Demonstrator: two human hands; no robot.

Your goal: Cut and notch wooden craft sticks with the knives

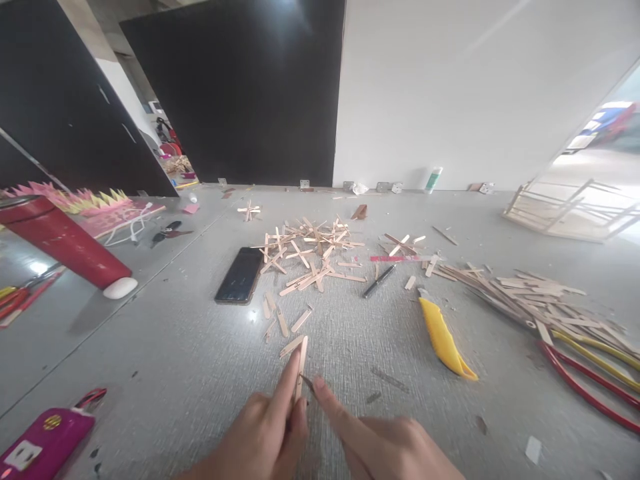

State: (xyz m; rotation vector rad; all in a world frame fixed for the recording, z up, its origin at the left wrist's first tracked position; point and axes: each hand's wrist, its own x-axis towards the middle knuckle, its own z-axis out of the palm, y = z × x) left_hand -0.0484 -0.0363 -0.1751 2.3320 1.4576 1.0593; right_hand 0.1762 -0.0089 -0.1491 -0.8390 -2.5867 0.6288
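My left hand [270, 420] grips a small wooden craft stick [303, 357], its index finger stretched along the stick. My right hand [387, 443] pinches a small dark blade [307, 383], index finger pressed along its back. The blade's tip touches the stick's right side; its other end is hidden under the fingers. Just beyond the left fingertip lies a short stick piece [291, 347]. Several cut stick pieces [283, 321] are scattered farther out, in front of a pile of crossed sticks [315, 243].
A phone [240, 275] lies left of the pile, a pen [380, 281] and yellow cutter [443, 337] to the right. Red-handled shears [575, 373] and more sticks [540, 300] are far right. A red bottle [70, 243] and purple pouch [47, 440] stand left.
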